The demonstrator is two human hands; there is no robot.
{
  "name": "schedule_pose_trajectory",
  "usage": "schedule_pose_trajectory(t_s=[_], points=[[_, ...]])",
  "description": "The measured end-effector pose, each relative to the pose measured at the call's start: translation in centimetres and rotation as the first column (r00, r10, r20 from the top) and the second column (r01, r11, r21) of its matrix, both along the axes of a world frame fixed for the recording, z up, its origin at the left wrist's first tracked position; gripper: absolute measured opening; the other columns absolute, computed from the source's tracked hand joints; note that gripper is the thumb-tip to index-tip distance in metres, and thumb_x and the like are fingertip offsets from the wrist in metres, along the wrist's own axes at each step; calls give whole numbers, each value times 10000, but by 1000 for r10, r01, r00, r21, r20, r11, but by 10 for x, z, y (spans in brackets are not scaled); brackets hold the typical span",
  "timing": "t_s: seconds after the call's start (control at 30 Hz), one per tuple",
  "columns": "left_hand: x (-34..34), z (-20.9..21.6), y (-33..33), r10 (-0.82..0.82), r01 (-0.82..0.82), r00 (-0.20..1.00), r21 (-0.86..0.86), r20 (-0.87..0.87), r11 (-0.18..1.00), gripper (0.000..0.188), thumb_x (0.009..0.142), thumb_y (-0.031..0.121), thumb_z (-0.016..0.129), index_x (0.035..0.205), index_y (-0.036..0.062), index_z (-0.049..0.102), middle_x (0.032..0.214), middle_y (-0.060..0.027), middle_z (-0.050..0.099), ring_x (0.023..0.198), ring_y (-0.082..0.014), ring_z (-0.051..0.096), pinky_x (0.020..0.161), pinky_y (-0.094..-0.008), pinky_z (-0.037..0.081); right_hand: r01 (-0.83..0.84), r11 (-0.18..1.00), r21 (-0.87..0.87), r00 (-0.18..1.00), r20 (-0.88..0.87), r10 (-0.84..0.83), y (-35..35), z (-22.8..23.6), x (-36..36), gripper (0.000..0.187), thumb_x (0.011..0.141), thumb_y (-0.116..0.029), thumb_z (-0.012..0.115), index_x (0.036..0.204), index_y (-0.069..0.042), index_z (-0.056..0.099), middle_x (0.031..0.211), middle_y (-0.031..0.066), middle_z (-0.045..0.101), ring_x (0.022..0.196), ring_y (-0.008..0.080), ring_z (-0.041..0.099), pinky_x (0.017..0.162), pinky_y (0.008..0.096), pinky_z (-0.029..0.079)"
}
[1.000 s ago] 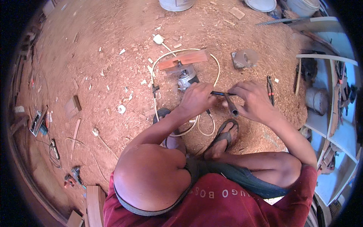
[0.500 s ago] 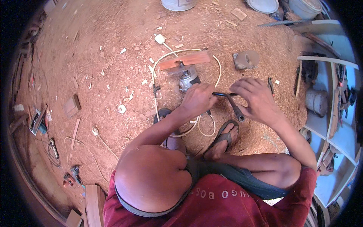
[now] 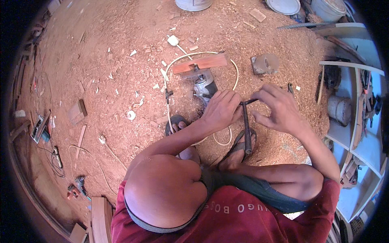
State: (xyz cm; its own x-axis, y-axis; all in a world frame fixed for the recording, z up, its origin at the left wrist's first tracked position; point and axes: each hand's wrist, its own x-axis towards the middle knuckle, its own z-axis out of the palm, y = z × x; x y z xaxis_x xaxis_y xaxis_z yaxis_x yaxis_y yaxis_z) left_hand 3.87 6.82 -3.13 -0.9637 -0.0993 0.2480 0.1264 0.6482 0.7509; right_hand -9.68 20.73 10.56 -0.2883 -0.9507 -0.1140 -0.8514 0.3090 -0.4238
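My left hand (image 3: 221,108) is closed around one end of a dark T-shaped socket wrench (image 3: 246,129), whose long shaft hangs toward my right foot. My right hand (image 3: 280,107) is at the other end of the crossbar; its fingertips touch the bar while the thumb stands apart. Just beyond my left hand lies a silver and black power tool (image 3: 204,84) resembling a router, partly hidden by that hand. Against its far end is a reddish wood piece (image 3: 202,63), and a pale cord (image 3: 166,81) loops around both.
Shavings cover the ground. A brownish block-like object (image 3: 265,64) and pliers (image 3: 290,88) lie to the right, near blue-white shelves (image 3: 338,131). A wood block (image 3: 77,112), drill (image 3: 80,185) and planks (image 3: 100,214) are at left. A bucket (image 3: 193,4) stands far ahead.
The wrench's shaft has swung from slanting right to pointing down toward my foot. My left hand has shifted right along the bar; my right hand has stayed nearly in place.
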Motion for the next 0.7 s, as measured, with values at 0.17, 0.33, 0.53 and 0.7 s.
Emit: schedule_pose_trajectory(t_s=[0.17, 0.33, 0.53, 0.7], points=[[3, -2, -4, 17, -16, 1000, 41, -23, 999, 292, 803, 161, 720, 1042, 49, 595, 983, -144, 595, 966, -323, 589, 850, -421, 445, -210, 976, 56, 949, -230, 217, 14, -21, -1, 325, 836, -177, 612, 1151, -123, 670, 1029, 31, 631, 1034, 233, 587, 913, 381, 468], [59, -41, -51, 239, -246, 967, -86, -88, 965, 486, 771, 169, 804, 1209, 58, 625, 1117, -126, 614, 1051, -316, 589, 896, -432, 463, -221, 975, 21, 937, -274, 218, 9, -25, -1, 312, 863, -156, 551, 1152, -125, 665, 1005, 32, 639, 1015, 221, 607, 943, 402, 448], [64, -42, -61, 286, -302, 950, -137, -128, 943, 404, 760, 125, 821, 1137, 45, 697, 1036, -97, 644, 982, -296, 611, 851, -416, 483, -245, 969, -27, 932, -281, 228, 6, -29, -5, 321, 847, -153, 571, 1153, -124, 659, 1017, 36, 637, 984, 221, 624, 924, 388, 457], [60, -44, -63, 284, -295, 954, -127, -96, 947, 264, 753, 70, 820, 1001, 40, 735, 975, -95, 655, 949, -292, 611, 819, -400, 493, -180, 981, -76, 972, -164, 166, 4, -32, -5, 226, 881, -215, 628, 1068, -89, 639, 910, 70, 641, 852, 256, 653, 753, 389, 513]])
